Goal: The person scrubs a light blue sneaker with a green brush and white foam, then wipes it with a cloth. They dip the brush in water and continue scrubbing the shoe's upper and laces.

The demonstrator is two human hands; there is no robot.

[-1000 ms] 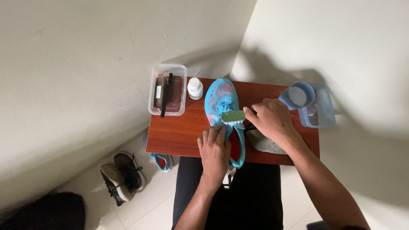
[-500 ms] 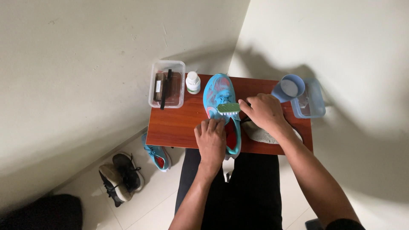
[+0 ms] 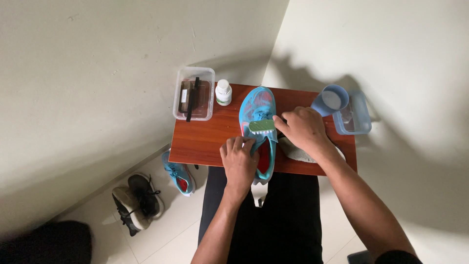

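My left hand (image 3: 239, 159) clamps the turquoise mesh running shoe (image 3: 259, 127) lying mid-table, heel overhanging the near edge of the small reddish wooden table (image 3: 205, 139), while my right hand (image 3: 303, 129) grips the green-backed scrubbing brush (image 3: 262, 126) on it, bare wood open leftward.

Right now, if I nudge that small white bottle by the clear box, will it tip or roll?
The small white bottle stands upright and looks taller than wide, so a high push would probably tip it. Being round, it may then roll along the wooden table. It looks like light plastic.
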